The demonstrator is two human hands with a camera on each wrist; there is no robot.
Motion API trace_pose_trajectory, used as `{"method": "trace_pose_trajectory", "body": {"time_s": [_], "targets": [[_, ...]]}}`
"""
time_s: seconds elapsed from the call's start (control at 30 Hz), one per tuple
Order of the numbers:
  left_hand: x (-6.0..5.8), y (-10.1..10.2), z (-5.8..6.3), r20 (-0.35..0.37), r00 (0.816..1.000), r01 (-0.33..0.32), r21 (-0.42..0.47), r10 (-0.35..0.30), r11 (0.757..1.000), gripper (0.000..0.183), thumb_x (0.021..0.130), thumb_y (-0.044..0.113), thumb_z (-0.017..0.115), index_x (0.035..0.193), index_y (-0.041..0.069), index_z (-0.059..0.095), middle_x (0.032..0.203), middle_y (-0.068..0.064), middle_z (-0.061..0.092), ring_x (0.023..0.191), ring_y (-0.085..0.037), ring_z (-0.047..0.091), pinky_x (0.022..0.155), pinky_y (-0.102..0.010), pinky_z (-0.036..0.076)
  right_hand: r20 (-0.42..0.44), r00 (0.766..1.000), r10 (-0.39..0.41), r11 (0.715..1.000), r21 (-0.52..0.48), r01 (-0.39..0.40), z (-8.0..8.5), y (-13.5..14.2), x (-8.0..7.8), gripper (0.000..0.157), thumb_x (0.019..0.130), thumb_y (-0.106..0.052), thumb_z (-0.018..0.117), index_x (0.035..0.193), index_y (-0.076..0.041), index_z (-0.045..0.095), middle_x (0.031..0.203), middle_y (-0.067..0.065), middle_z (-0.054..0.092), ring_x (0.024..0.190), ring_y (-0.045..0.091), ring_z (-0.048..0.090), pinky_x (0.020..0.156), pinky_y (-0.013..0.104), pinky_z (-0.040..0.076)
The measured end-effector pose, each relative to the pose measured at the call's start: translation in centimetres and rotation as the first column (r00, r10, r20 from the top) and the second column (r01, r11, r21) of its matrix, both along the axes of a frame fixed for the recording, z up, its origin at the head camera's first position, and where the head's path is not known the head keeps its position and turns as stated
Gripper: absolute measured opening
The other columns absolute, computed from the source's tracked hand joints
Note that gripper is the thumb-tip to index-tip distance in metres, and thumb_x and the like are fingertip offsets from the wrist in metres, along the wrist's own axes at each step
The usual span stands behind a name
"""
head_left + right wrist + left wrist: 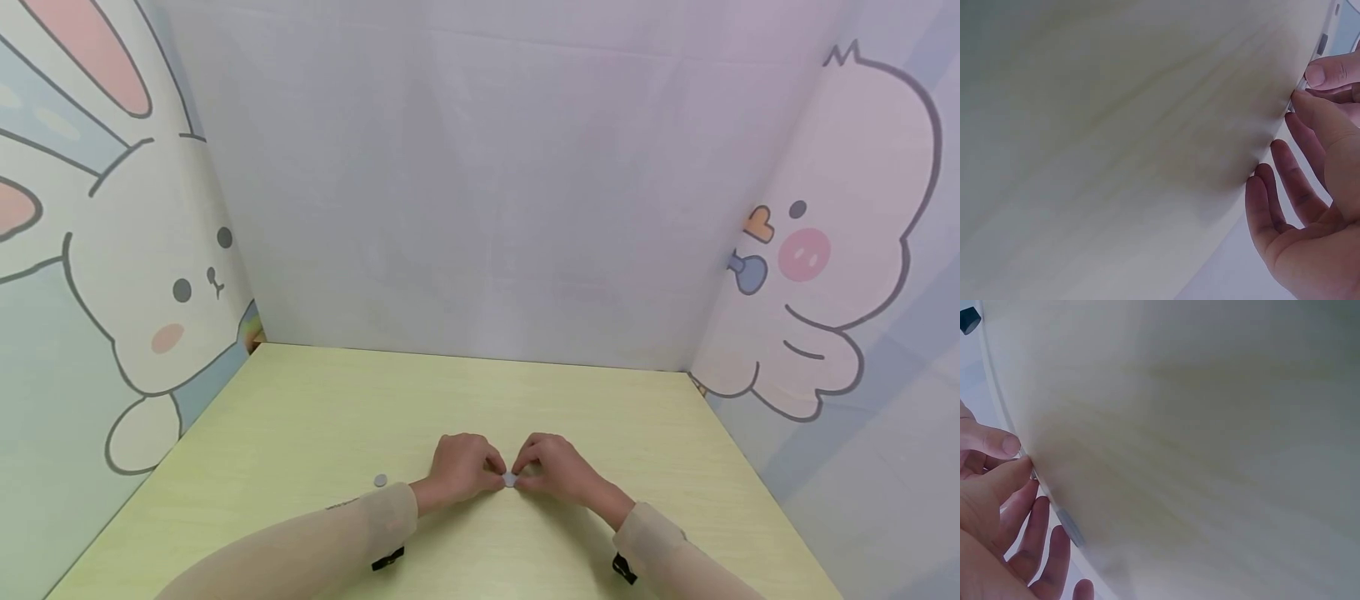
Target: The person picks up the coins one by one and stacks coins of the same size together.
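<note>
A small grey disc (510, 480), about coin-sized, is between the two hands near the middle of the table (480, 400). From its left side the left hand (467, 468) pinches it with thumb and fingertip. Opposite, the right hand (558, 472) pinches the other side in the same way. Both wrist views show the fingertips of the two hands almost meeting, with only a sliver of the disc showing. A second grey disc (380, 480) lies flat on the table, left of the left hand.
A pale curtain (480, 192) hangs along the table's back edge. Cloth sides with a printed rabbit (150, 275) on the left and a printed white bird-like figure (840, 183) on the right flank the table. Dark straps (387, 559) show under the sleeves.
</note>
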State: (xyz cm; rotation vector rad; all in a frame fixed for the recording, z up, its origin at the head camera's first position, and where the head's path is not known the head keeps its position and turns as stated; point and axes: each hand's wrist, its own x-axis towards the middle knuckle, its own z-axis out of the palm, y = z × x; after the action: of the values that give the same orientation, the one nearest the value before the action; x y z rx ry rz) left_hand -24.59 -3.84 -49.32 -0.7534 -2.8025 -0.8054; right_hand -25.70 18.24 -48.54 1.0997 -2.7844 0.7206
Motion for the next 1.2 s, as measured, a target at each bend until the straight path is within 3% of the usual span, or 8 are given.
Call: {"method": "trace_pose_trajectory", "body": {"time_s": [0.47, 0.93, 1.2], "targets": [[0.33, -0.06, 0.73, -0.033, 0.999, 0.023, -0.030, -0.024, 0.999, 0.006, 0.084, 0.029, 0.091, 0.083, 0.028, 0.086, 0.080, 0.020, 0.075, 0.075, 0.000, 0.057, 0.071, -0.033, 0.037, 0.039, 0.999, -0.017, 1.000, -0.022, 0.017, 0.15, -0.08, 0.06, 0.009, 0.084, -0.010, 0.090, 0.087, -0.016, 0.084, 0.093, -0.009, 0.071, 0.091, 0.013, 0.067, 0.083, 0.030, 0.055], [-0.13, -0.11, -0.06, -0.060, 0.998, 0.019, -0.045, -0.022, 0.999, 0.005, 0.083, 0.031, 0.091, 0.083, 0.031, 0.085, 0.081, 0.021, 0.075, 0.076, 0.001, 0.058, 0.073, -0.035, 0.038, 0.038, 0.999, -0.013, 1.000, -0.021, 0.014, 0.30, -0.12, 0.13, 0.008, 0.085, -0.010, 0.090, 0.088, -0.016, 0.085, 0.094, -0.008, 0.072, 0.091, 0.011, 0.066, 0.084, 0.031, 0.056], [0.28, -0.21, 0.38, -0.081, 0.996, 0.036, -0.020, -0.038, 0.999, 0.006, 0.083, 0.028, 0.091, 0.082, 0.028, 0.085, 0.081, 0.018, 0.076, 0.076, -0.001, 0.060, 0.071, -0.034, 0.037, 0.036, 0.999, -0.014, 1.000, -0.021, 0.015, 0.38, -0.05, 0.19, 0.008, 0.085, -0.011, 0.090, 0.088, -0.016, 0.084, 0.094, -0.007, 0.072, 0.091, 0.012, 0.066, 0.084, 0.031, 0.056]]}}
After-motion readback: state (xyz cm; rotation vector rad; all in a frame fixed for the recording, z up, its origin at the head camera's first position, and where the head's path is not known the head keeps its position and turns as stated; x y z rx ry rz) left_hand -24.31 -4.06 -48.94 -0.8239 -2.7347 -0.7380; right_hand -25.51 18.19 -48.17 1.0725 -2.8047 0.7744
